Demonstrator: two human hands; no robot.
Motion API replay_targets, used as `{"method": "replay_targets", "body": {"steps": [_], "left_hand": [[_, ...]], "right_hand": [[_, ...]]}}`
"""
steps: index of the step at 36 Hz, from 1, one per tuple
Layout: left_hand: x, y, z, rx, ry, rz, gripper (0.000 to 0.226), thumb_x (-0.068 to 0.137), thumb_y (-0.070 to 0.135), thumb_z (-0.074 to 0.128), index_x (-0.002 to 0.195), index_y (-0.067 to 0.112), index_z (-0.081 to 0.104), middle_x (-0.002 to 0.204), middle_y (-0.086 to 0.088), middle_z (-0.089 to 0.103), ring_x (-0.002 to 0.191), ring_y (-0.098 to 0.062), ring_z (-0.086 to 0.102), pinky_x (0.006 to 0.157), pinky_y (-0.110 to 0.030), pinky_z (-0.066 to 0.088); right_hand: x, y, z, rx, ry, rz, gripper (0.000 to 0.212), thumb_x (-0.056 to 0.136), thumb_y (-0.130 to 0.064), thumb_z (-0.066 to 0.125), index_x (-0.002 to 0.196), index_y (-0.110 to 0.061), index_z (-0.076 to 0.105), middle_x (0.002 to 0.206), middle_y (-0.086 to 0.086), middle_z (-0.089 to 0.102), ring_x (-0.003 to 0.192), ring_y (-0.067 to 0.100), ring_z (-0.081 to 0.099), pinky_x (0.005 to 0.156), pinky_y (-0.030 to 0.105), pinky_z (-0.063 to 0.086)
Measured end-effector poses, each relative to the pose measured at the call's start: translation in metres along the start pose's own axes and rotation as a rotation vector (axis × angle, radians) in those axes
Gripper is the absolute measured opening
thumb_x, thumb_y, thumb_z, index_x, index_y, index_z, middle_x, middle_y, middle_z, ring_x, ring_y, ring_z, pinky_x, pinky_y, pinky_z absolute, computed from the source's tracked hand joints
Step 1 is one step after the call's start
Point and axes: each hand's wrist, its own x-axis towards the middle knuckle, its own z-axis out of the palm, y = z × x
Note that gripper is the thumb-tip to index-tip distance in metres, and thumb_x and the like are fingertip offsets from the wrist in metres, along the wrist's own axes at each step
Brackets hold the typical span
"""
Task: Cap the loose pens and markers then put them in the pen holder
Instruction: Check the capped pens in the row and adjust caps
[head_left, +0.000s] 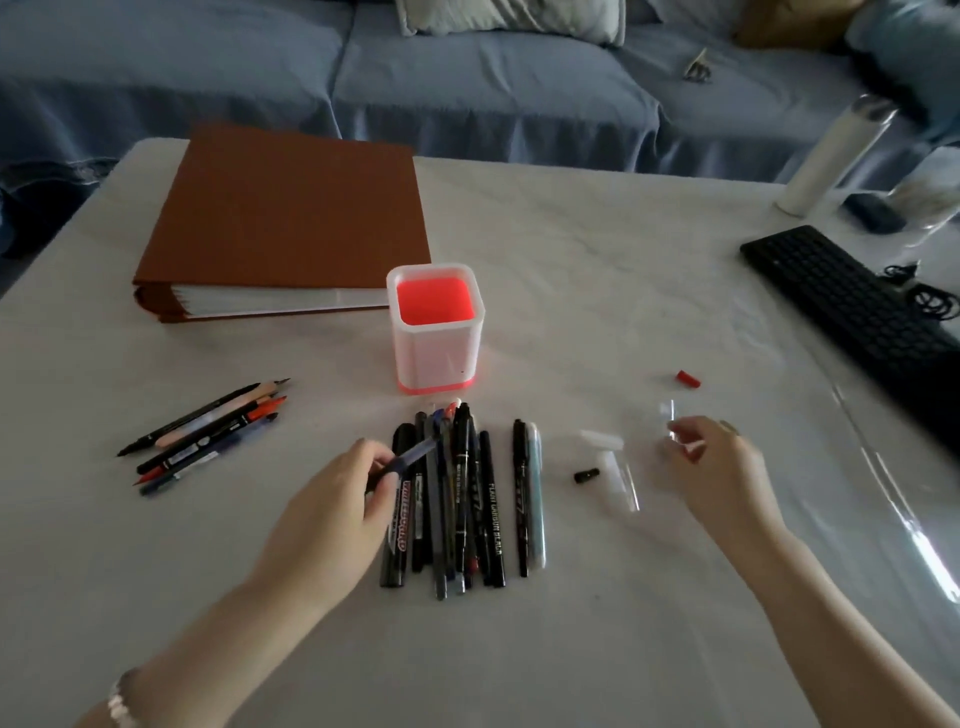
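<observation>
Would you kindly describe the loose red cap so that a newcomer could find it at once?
Start at the black keyboard on the right. Just left of it, level with the base of the white pen holder, the red cap lies alone on the white cloth. Unlike the black cap nearer the row of pens, it is red.

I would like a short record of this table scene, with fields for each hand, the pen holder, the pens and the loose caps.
left hand: grips a blue pen above the middle pile
right hand: pinches a small clear cap, blurred
pen holder: upright, no pen visible inside
middle pile: many pens side by side, before the holder
left group: several pens, some tips bare
loose caps: red cap, black cap, white cap, right of the pile
other: brown binder, black keyboard
</observation>
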Motion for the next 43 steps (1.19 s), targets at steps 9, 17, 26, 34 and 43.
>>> {"method": "replay_targets", "body": {"steps": [9,17,26,34,43], "left_hand": [[-0.001,0.012,0.001,-0.065,-0.033,-0.027,0.004,0.09,0.017,0.053,0.09,0.02,0.056,0.069,0.001,0.061,0.064,-0.015,0.057,0.059,-0.032,0.044],[-0.005,0.016,-0.004,-0.141,-0.051,-0.071,0.009,0.089,0.018,0.054,0.085,0.026,0.056,0.071,0.002,0.064,0.065,-0.014,0.058,0.06,-0.025,0.044],[-0.009,0.03,-0.012,-0.454,-0.144,-0.1,0.023,0.083,0.01,0.062,0.081,0.033,0.063,0.08,-0.005,0.062,0.062,-0.027,0.056,0.051,-0.017,0.042],[-0.022,0.046,-0.03,-0.641,-0.109,-0.053,0.025,0.08,0.01,0.067,0.079,0.035,0.067,0.075,-0.005,0.066,0.068,-0.027,0.057,0.053,-0.016,0.043],[-0.031,0.048,-0.043,-0.576,-0.105,0.021,0.02,0.071,0.029,0.063,0.087,0.04,0.068,0.07,0.016,0.068,0.062,-0.006,0.059,0.056,-0.006,0.041]], "right_hand": [[0.015,-0.024,0.01,-0.029,-0.259,-0.248,0.025,0.084,-0.021,0.062,0.109,-0.019,0.064,0.097,-0.005,0.052,0.084,0.011,0.048,0.073,0.025,0.037],[0.009,-0.028,0.028,-0.123,-0.241,-0.252,0.02,0.091,-0.024,0.051,0.102,-0.014,0.064,0.107,0.001,0.058,0.102,0.018,0.05,0.079,0.025,0.038],[-0.041,-0.069,-0.003,0.581,-0.317,-0.2,0.023,0.094,-0.016,0.043,0.081,-0.027,0.06,0.049,-0.012,0.041,0.049,0.007,0.033,0.05,0.015,0.032],[-0.067,-0.089,-0.013,1.316,-0.681,-0.035,0.034,0.061,-0.051,0.073,0.075,-0.022,0.065,0.058,-0.006,0.042,0.053,0.009,0.037,0.05,0.016,0.036],[-0.077,-0.1,-0.012,1.213,-0.639,-0.114,0.042,0.058,-0.061,0.07,0.076,-0.024,0.066,0.057,-0.009,0.046,0.053,0.007,0.04,0.052,0.015,0.038]]}}
